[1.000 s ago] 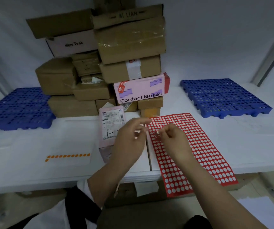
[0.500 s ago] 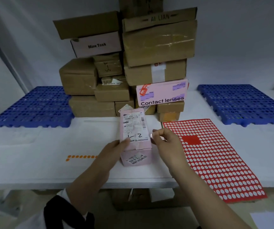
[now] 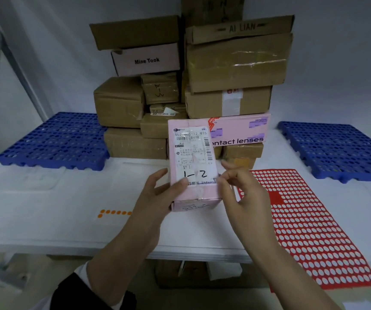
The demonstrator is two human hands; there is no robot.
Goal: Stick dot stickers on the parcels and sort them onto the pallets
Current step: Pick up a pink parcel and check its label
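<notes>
Shows, nearest, two bare forearms reaching forward over the edge of a white table. Grips a pink parcel with the left hand, fingers round its left side, thumb on the labelled top face beside a handwritten "1-2". Holds the parcel between both hands, long axis pointing away from the body. Rests the right hand against the parcel's right edge, fingers curled, thumb and forefinger pinched together; cannot tell whether a dot sticker sits between them. Puts that hand closest to the label's lower right corner, the likely sticking spot. Has a red sticker sheet just right, an orange dot strip left. Farther back: stacked cardboard parcels centre, left blue pallet and right blue pallet well apart.
</notes>
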